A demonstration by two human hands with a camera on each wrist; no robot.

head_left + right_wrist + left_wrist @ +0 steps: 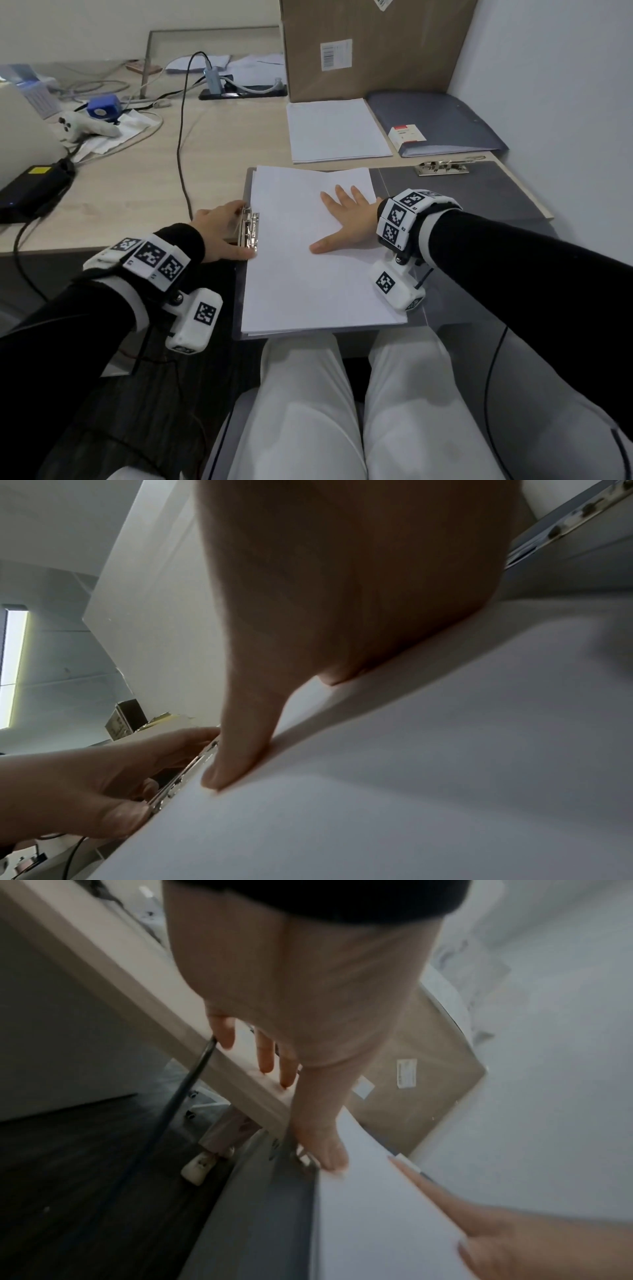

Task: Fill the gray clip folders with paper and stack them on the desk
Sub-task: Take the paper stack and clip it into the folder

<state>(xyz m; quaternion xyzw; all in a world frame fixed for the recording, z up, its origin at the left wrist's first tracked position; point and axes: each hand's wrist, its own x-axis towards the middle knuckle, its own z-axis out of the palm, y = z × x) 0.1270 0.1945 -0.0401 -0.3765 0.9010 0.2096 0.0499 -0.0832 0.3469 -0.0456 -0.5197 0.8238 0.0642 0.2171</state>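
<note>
We see the folder (404, 329) at frame center, overhanging the near edge of the surface (219, 137), a paper stack (308, 274) on it. Left hand (219, 236) grips the metal clip (250, 229) at the stack's left edge, fingers curled round it. Right hand (346, 219) lies flat on the paper, fingers spread. Upper right: second open folder (479, 192), spare paper (335, 130), a closed folder (455, 116), cardboard box (370, 44). A black cable (181, 144) runs left of the clip.
</note>
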